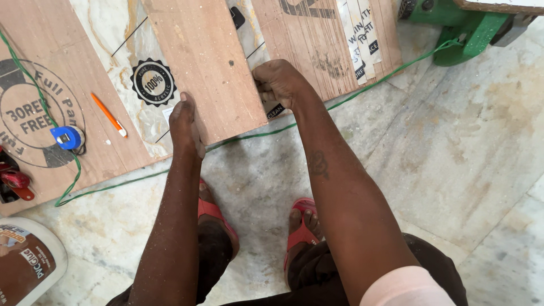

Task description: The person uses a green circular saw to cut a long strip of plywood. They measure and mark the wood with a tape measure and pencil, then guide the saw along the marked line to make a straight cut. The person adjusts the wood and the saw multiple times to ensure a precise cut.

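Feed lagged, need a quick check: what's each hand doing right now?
Left hand: closed on the near edge of the board.
Right hand: closed on the board's right edge, fingers curled under.

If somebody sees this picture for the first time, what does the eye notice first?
First the two hands at the centre: the left hand and the right hand grip the near corners of a plywood strip lying on a marbled sheet. Then the orange pencil and blue tape measure at left, and the green cord across the floor.
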